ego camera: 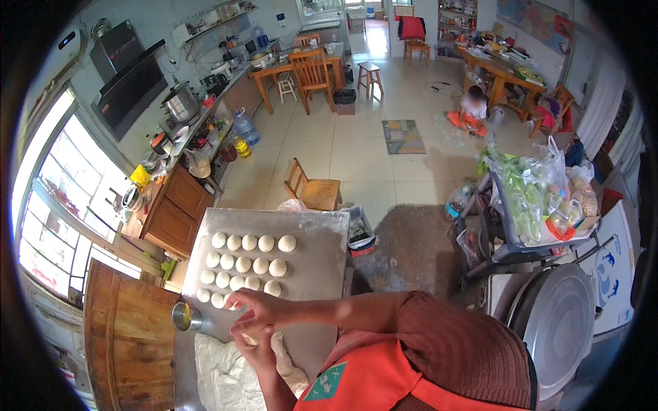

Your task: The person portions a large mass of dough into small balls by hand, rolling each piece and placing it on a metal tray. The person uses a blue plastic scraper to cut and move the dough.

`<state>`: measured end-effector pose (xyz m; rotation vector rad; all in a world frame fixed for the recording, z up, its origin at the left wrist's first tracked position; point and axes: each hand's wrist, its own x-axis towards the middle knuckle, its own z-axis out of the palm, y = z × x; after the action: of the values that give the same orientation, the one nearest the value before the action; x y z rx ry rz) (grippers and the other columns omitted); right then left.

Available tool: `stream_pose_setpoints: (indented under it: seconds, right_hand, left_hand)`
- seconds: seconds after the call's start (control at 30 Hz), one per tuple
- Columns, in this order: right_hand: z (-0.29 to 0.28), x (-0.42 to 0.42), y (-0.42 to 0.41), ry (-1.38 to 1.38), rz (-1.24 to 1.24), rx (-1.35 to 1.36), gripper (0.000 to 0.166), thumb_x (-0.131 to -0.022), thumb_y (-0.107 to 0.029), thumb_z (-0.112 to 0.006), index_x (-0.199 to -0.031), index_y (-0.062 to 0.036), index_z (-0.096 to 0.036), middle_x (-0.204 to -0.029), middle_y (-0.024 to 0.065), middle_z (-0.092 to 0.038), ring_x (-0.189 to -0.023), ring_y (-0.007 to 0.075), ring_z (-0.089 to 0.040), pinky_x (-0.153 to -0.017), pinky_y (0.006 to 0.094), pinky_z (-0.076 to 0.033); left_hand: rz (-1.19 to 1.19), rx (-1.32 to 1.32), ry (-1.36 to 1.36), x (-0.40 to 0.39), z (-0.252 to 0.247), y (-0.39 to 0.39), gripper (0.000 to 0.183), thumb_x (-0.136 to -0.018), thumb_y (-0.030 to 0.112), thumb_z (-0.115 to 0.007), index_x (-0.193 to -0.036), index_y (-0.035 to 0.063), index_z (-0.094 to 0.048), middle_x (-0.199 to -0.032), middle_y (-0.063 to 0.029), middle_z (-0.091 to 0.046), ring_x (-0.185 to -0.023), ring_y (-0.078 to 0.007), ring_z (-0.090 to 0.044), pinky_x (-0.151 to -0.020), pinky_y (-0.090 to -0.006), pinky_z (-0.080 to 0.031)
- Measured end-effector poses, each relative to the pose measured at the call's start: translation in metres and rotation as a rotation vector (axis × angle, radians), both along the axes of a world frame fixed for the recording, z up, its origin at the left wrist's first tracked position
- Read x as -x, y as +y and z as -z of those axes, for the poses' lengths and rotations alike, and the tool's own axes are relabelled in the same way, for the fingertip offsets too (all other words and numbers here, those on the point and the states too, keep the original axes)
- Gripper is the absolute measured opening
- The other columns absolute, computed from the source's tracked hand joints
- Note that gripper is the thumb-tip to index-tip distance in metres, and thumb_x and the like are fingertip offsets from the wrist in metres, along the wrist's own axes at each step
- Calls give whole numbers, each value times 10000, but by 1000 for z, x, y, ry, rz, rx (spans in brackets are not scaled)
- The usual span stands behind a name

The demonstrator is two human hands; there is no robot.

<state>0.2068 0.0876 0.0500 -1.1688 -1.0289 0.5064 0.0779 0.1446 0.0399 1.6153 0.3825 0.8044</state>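
Rows of round white dough balls (244,265) lie on a metal-topped worktable (313,257). My right hand (262,309) is over the near end of the lowest row, its fingers bent, close above my left hand (258,349). A little pale dough shows between the two hands; which of them holds it cannot be told. Beneath and beside my left hand spreads a large sheet of dough or floured cloth (221,375), with a strip of dough (288,362) at its right. A metal cup (186,316) with something yellow in it stands at the table's left edge.
A wooden chair (316,192) stands beyond the table, beside a bin (359,226). Right of me are a cart (498,216) loaded with bagged vegetables and a large round metal lid (555,329). A wooden panel (128,339) is at the left. Another person (472,110) sits on the floor farther off.
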Motion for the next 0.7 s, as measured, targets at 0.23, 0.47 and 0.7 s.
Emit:
stream_pose_setpoints:
  seconds: [0.23,0.47,0.7]
  right_hand:
    - [-9,32,-9,939,-84,38,535,-1018,-530,-347,-1194,-69,-552,-918,-13,-648,-891,128,-585,-746,258,-460]
    - [-19,60,-27,-321,131,-158,557,-961,-226,-522,-1444,-13,-344,-1517,230,-297,-1386,325,-355,-1116,394,-315]
    - [30,31,27,-485,342,-529,577,-975,-229,-423,-1461,39,-263,-1540,265,-212,-1389,422,-298,-1144,448,-249]
  left_hand:
    - [-228,-785,133,-20,-44,-17,552,-1012,431,-378,-1272,-32,-529,-1281,-197,-586,-1332,-328,-432,-1136,-470,-267]
    - [-182,14,-214,-25,-58,-7,774,-996,576,-168,-1508,-4,-209,-1568,-189,-214,-1459,-278,-178,-1188,-426,-106]
    - [24,-729,-15,-18,-50,-21,949,-902,715,-303,-1502,-15,-217,-1569,-249,-155,-1465,-383,-125,-1168,-478,-129]
